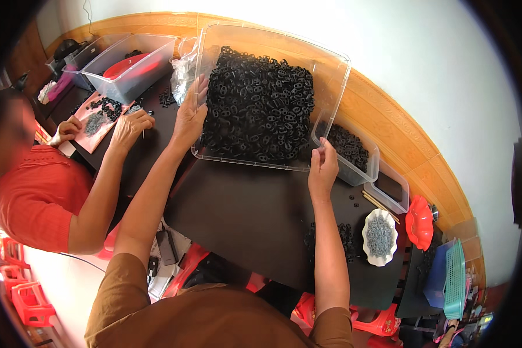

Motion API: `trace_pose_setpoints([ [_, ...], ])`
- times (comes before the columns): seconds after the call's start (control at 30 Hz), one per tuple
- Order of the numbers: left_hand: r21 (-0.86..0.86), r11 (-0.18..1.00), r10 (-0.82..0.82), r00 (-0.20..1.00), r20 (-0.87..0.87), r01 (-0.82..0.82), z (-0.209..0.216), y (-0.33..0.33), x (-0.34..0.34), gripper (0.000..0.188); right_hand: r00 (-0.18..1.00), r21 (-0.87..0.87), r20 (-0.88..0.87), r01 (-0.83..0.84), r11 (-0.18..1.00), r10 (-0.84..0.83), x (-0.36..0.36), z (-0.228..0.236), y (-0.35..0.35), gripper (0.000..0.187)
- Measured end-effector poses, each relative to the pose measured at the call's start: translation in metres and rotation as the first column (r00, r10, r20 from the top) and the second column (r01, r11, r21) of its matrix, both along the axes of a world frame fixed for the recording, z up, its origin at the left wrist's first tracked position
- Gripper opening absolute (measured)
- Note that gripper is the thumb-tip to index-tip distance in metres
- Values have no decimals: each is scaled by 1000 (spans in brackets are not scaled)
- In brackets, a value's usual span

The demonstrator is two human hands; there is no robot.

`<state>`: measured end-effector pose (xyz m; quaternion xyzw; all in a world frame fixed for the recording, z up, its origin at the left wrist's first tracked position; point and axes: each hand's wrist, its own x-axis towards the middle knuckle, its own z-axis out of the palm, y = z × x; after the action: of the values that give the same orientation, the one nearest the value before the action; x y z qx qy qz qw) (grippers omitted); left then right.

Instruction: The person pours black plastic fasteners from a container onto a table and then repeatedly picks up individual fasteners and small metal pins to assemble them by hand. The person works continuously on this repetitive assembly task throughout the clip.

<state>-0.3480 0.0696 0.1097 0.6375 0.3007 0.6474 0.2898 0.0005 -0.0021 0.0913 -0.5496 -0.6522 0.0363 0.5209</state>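
A large clear plastic bin [341, 87] is tipped so that I see into it, at the far side of the dark table. Many small black plastic pieces with holes [261, 110] cover its bottom. My left hand [190, 119] presses along the bin's left side with fingers stretched out. At its near right corner, my right hand [323, 171] grips the rim, thumb and fingers around the edge. Both hands carry the bin between them; whether its far edge rests on anything is hidden.
A smaller clear bin of black pieces [354, 152] stands right of the large one. Nearer are a white scalloped bowl of small grey pieces [380, 236], a red dish [419, 223] and sticks [380, 207]. At left, a co-worker's hands [132, 129] work near a pink sheet [97, 136].
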Motion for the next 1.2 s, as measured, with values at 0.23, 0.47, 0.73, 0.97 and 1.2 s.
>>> trace_pose_setpoints([
  [0.23, -32, 999, -23, 999, 30, 24, 3, -3, 4, 81, 994, 32, -112, 12, 999, -8, -7, 1, -2, 37],
  [0.47, -60, 998, -21, 999, 38, 23, 5, -15, 6, 79, 990, -21, -140, -15, 1000, 12, 1, -8, -3, 35],
  [0.73, -22, 1000, -17, 998, 53, 18, -4, -20, 12, 78, 980, -21, -198, 16, 1000, -20, 1, -17, -2, 34],
  [0.97, 1, 1000, 3, 998, 66, -3, -6, -19, 18, 75, 977, -6, -210, 22, 1000, -23, 3, -20, 3, 34],
  [1.2, -44, 998, 41, 997, 64, -38, -7, -20, 19, 77, 979, -36, -200, 38, 999, -45, 3, -23, 2, 32],
])
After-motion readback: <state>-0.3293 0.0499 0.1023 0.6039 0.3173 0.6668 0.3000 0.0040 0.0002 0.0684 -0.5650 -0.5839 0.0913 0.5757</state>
